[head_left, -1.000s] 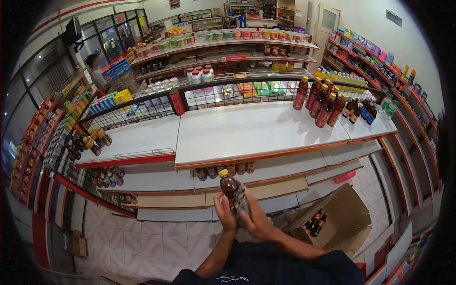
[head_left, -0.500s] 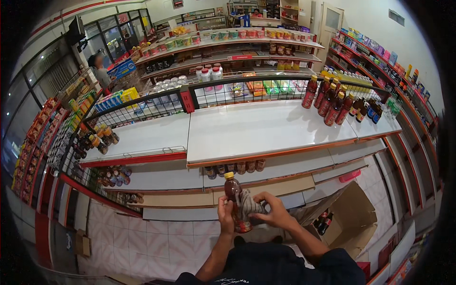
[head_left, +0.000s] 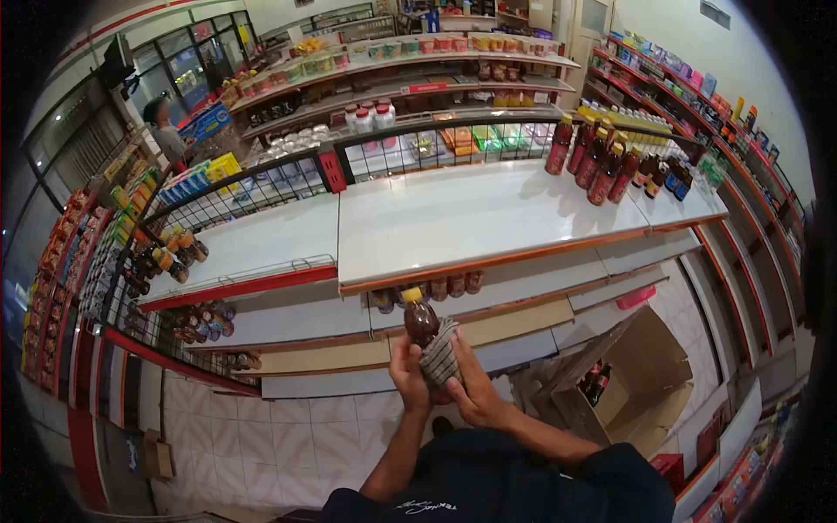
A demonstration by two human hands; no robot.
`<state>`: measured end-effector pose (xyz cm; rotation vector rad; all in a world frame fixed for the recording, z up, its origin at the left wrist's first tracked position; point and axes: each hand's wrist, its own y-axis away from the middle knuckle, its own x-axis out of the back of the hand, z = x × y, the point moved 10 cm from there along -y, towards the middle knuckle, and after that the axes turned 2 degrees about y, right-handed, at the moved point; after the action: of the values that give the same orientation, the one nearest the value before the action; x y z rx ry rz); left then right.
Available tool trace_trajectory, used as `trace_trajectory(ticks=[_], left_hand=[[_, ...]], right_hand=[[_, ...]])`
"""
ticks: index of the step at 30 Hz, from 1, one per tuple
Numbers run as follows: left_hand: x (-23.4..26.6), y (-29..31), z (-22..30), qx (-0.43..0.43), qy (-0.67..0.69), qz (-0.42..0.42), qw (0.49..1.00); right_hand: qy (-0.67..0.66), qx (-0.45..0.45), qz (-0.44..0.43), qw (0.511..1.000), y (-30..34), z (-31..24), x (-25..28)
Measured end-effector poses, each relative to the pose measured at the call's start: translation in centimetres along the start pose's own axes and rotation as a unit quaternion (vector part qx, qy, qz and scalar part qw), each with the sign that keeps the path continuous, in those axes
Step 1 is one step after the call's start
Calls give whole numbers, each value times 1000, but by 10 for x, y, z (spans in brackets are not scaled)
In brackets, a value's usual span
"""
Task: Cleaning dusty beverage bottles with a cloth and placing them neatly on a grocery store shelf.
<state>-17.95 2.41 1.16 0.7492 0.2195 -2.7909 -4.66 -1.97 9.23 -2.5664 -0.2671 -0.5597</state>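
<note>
A plastic drink bottle [head_left: 422, 321] with a yellow cap and dark reddish-brown contents is held in front of my body, tilted slightly to the left. Around its left side and lower part wraps my left hand [head_left: 408, 376]. A grey striped cloth [head_left: 441, 356] lies over the bottle's right side. My right hand [head_left: 475, 390] presses this cloth against the bottle, its fingers long along the fabric. The bottle's lower end is mostly hidden by the hands and cloth.
Ahead stands a white shelf [head_left: 488, 213] with similar red-labelled bottles [head_left: 600, 174] grouped at its right. Lower tiers hold more bottles [head_left: 458, 285]. An open cardboard box [head_left: 649, 370] with dark bottles [head_left: 596, 383] is at my right. A person [head_left: 166, 131] stands far left.
My right hand has closed in on the bottle, and the cloth now lies spread along its side. The bottle has moved slightly up and left. The whole view has shifted a little.
</note>
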Motion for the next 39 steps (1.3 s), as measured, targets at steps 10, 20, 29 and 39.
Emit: trace_trajectory(ticks=[10,20,29,39], left_hand=[[-54,24,3,26,-7,-157,987],[-23,-2,-10,7,71,-80,994],[-79,18,-11,13,68,-113,991],[-88,7,-41,43,26,-52,997]], right_hand=[[124,115,134,977,-47,-23,52],[-13,-19,40,999,10,-1,9],[-37,79,86,992,-34,9,70],[14,58,33,998,2,25,78]])
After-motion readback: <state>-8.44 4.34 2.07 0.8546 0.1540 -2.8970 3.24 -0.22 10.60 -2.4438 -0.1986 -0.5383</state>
